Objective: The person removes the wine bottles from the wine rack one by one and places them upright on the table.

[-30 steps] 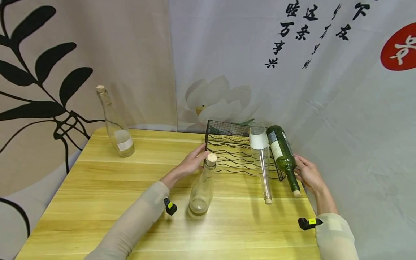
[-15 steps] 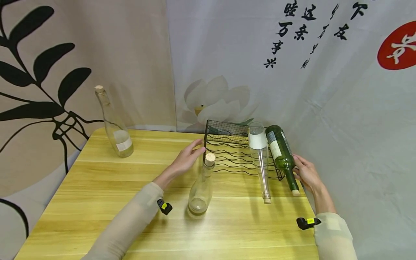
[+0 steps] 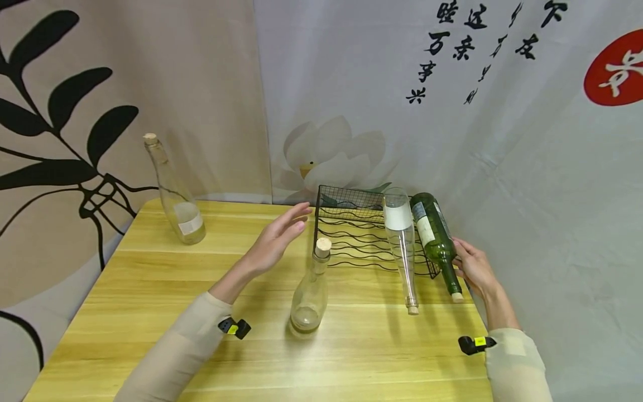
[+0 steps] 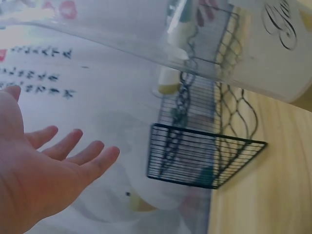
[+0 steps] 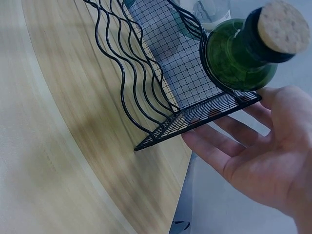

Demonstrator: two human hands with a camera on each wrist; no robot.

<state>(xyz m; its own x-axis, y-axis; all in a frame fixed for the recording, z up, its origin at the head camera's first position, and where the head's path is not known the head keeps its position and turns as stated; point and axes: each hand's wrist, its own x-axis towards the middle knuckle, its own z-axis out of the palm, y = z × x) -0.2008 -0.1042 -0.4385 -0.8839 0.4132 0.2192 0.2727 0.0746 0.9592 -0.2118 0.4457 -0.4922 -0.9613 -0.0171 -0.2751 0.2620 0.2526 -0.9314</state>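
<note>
My left hand [image 3: 273, 243] is lifted with its fingers spread, apart from the left side of the black wire wine rack [image 3: 317, 215]. In the left wrist view that hand [image 4: 48, 170] holds nothing. At the rack's right end, my right hand [image 3: 476, 268] touches the side; in the right wrist view its extended fingers [image 5: 209, 146] lie against the outside of the mesh. A green wine bottle [image 3: 438, 237] and a clear corked bottle [image 3: 400, 223] lie in the rack, necks toward me. Another clear corked bottle [image 3: 307, 307] stands before the rack.
A further clear corked bottle [image 3: 186, 215] stands at the table's back left. The wooden table [image 3: 351, 363] ends at a printed cloth backdrop [image 3: 216, 100] behind and on the right.
My left hand has come off the rack's left side and moved left and back toward me, its fingers opening out. The right hand stays at the rack's right side; the bottles have not moved.
</note>
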